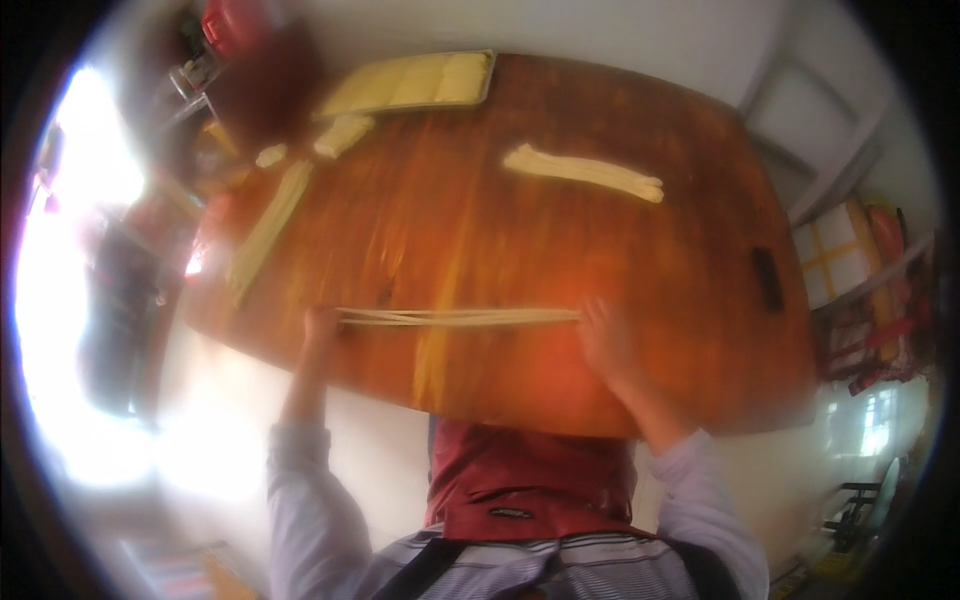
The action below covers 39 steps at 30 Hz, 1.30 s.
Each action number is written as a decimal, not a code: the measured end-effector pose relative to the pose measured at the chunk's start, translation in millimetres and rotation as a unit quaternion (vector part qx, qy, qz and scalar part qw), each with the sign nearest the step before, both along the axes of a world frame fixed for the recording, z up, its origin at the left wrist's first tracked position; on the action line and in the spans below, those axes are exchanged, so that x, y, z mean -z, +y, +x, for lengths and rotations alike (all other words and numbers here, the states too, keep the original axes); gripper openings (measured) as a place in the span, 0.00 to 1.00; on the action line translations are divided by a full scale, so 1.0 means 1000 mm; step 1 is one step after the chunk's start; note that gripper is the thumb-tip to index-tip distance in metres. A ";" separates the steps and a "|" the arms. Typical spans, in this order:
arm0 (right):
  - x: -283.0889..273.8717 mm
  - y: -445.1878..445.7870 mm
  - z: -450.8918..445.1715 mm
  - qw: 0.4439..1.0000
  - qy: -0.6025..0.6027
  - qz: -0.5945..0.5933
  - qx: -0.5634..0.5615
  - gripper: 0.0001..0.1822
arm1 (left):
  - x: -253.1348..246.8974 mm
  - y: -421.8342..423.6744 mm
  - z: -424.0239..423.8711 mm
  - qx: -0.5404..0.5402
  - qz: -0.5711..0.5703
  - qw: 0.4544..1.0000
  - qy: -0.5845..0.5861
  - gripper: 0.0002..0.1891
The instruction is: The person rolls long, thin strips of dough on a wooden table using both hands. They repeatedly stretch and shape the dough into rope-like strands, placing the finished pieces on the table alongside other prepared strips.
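Several thin strands of dough [457,318] stretch side to side above the near part of a brown wooden table [600,255]. Their left end is gripped in my left hand [322,324], their right end in my right hand [604,337]; both hands are somewhat blurred. A bundle of dough strands [271,225] lies slantwise on the left of the table. Farther off on the right lies a thicker bundle of dough [585,172]. Two short dough pieces, one larger [343,135] and one small [271,156], rest near the far left edge.
At the table's far edge stands a tray of pale yellow dough [420,81]. A dark oblong mark or slot [766,279] shows near the right edge. Shelves with assorted goods [870,300] stand to the right. A blurred dark shape, perhaps a person [116,322], is at the far left.
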State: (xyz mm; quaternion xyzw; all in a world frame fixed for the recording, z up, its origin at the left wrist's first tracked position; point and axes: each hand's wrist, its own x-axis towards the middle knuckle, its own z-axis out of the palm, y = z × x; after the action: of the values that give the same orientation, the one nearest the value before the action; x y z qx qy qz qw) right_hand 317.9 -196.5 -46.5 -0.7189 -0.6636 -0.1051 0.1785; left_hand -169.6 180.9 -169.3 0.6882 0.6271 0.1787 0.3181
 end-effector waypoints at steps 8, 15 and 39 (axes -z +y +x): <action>-0.027 -0.019 -0.080 0.992 0.118 0.031 -0.018 0.26 | -0.002 0.002 0.045 0.065 -0.056 0.958 -0.275 0.05; 0.015 -0.030 0.050 0.911 0.387 0.063 0.126 0.12 | -0.102 -0.164 0.128 0.120 -0.115 0.986 0.007 0.10; -0.002 0.033 -0.054 0.936 -0.071 0.000 -0.344 0.23 | -0.141 -0.234 0.208 0.602 0.225 0.747 0.172 0.34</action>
State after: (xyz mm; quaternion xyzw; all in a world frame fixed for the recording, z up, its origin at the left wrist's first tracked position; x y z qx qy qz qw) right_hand 263.5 -163.8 -44.6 -0.4369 -0.8814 -0.0880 0.1564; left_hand 38.6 -53.4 -28.0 0.9936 0.0685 -0.0356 0.0824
